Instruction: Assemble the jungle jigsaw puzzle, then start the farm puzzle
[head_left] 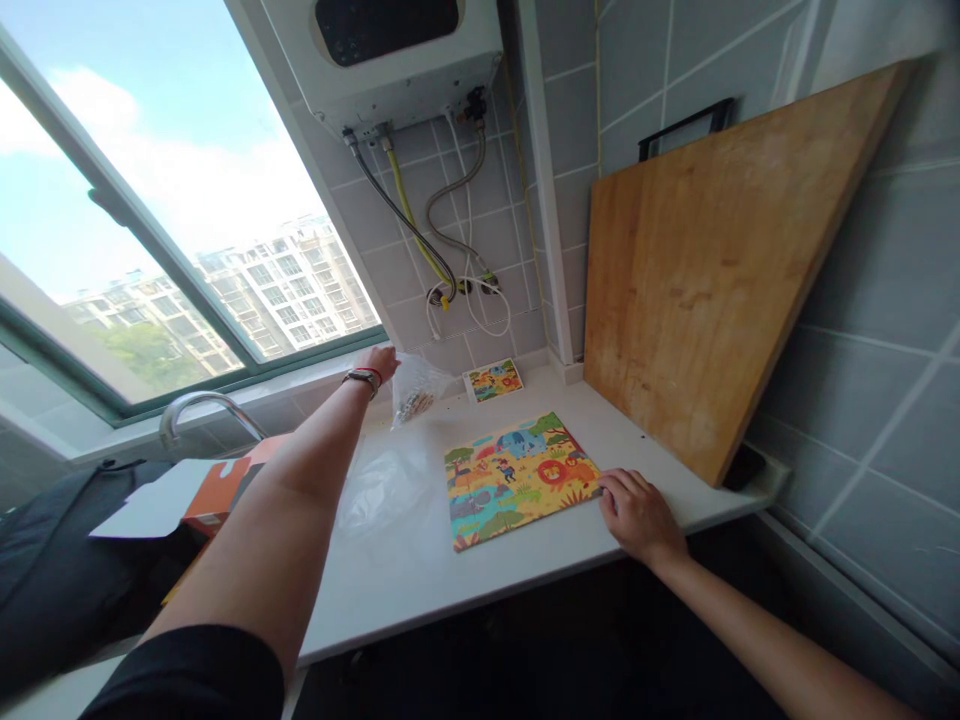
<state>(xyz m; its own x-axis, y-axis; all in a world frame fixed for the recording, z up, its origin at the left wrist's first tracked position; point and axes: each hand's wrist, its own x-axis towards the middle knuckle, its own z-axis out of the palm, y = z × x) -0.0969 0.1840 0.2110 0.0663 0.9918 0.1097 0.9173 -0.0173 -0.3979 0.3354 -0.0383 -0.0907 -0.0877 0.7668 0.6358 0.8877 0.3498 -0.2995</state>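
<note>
My left hand [380, 362] reaches to the back of the counter, its fingers closed on the top of a clear plastic bag [418, 385]. Small pieces, too small to make out, lie in the bottom of the bag. A colourful jigsaw puzzle [517, 475] with lions, an elephant and other animals lies flat on the white counter. At its right corner is my right hand [637, 510], fingers bent together against the edge. Behind the puzzle lies a small picture card [493, 381] with a similar scene. Another clear plastic bag [382, 488], crumpled, lies left of the puzzle.
A large wooden board [712, 270] leans on the tiled wall at right. At left are a tap [206, 400], an orange and white box [217, 495] and a black bag [67, 570]. A water heater [397, 70] with hoses hangs above, beside the window [187, 230].
</note>
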